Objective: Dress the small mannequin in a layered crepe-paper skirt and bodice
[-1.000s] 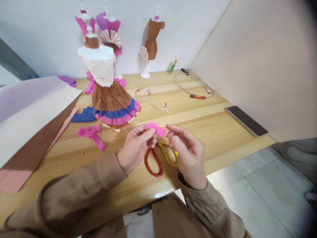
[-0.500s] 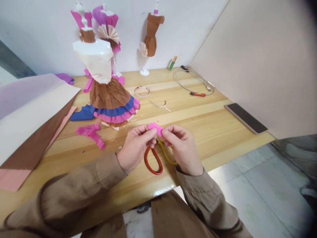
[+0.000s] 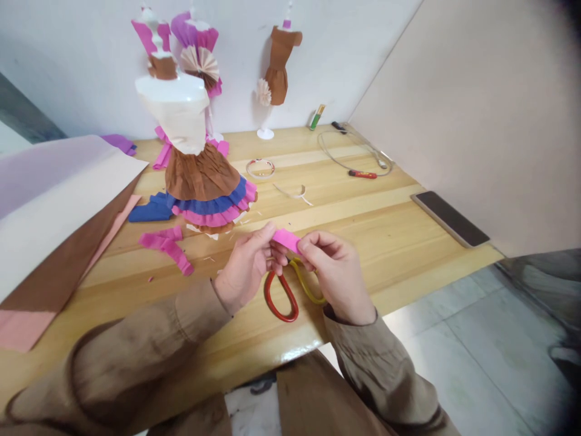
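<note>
My right hand (image 3: pixel 333 269) pinches the right end of a small strip of pink crepe paper (image 3: pixel 285 240) between thumb and fingers. At the strip's left end is my left hand (image 3: pixel 247 260), its thumb by the edge and its fingers curled beneath; the exact contact is partly hidden. Under both hands a pair of scissors with one red and one yellow handle (image 3: pixel 282 316) lies on the table, blades mostly covered. Just beyond my left hand stands a white dress form (image 3: pixel 175 103) with a ruffled paper skirt (image 3: pixel 202 175) in brown, blue and pink.
Large paper sheets (image 3: pixel 68 181) cover the left side. Pink strips (image 3: pixel 166 243) and blue paper (image 3: pixel 149 209) lie near the skirt. Behind are a small brown-dressed form (image 3: pixel 279 66), a bracelet (image 3: pixel 260 168), a green tube (image 3: pixel 316 118) and a cable (image 3: pixel 345 165). A phone (image 3: pixel 449 218) lies right.
My left thumb has lifted off the face of the pink strip and moved up and left, baring more of the strip. My right hand keeps its pinch, almost unmoved.
</note>
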Tool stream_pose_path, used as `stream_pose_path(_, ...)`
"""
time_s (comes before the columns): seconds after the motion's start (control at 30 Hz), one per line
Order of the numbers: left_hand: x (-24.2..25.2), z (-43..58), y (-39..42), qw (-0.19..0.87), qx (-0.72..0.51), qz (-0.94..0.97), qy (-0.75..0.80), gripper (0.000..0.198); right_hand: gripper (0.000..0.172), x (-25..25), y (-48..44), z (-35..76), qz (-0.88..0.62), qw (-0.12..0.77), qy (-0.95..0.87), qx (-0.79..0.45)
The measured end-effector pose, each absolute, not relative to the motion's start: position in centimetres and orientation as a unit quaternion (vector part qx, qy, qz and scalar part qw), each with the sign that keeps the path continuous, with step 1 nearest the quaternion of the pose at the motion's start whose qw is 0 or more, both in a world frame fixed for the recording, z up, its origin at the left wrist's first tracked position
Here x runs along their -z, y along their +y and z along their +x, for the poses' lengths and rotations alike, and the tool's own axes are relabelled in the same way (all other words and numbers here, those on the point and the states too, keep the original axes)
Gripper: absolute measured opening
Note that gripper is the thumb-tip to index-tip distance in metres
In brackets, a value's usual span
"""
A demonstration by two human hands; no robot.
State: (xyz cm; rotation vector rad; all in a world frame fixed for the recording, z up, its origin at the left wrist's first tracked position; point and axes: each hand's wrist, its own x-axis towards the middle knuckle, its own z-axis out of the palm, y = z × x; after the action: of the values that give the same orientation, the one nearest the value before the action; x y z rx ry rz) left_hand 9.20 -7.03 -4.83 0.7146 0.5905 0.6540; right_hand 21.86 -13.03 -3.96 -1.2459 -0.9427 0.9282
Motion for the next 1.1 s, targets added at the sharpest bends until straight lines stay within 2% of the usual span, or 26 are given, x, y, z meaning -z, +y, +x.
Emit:
stream_pose_path(0.17, 4.2, 8.4, -5.3, 0.841, -0.244, 0.402, 0.267, 0.057, 0.026, 3.5, -13.5, 22.4, -0.581, 0.553, -0.441, -0.402)
stream_pose_path(0.4, 2.7, 7.8, -4.0, 0.758, -0.106, 0.6, 0.233, 0.025, 0.03, 2.3, -13.9, 23.3, -0.568, 0.445, -0.501, -0.479)
stream_pose_path(0.77, 2.8, 7.1, -3.2, 0.692, -0.024, 0.695, 0.196, 0.015, 0.022, 1.6, -13.8, 24.0, -0.543, 0.352, -0.557, -0.52)
stream_pose_path(0.87, 2.7, 7.1, -3.2, 0.676, -0.026, 0.713, 0.184, 0.016, 0.026, 1.6, -13.7, 24.1, -0.561, 0.349, -0.558, -0.501)
stream_pose_path(0.97, 2.6, 7.4, -3.5, 0.682, -0.063, 0.703, 0.191, 0.018, 0.032, 2.1, -13.8, 24.5, -0.588, 0.384, -0.552, -0.45)
stream_pose_path(1.03, 2.7, 7.7, -3.9, 0.71, -0.1, 0.665, 0.207, 0.022, 0.034, 2.9, -14.3, 24.7, -0.625, 0.403, -0.558, -0.368)
stream_pose_path(1.1, 3.0, 8.0, -4.4, 0.752, -0.152, 0.602, 0.221, 0.028, 0.031, 4.1, -15.0, 24.4, -0.676, 0.365, -0.587, -0.255)
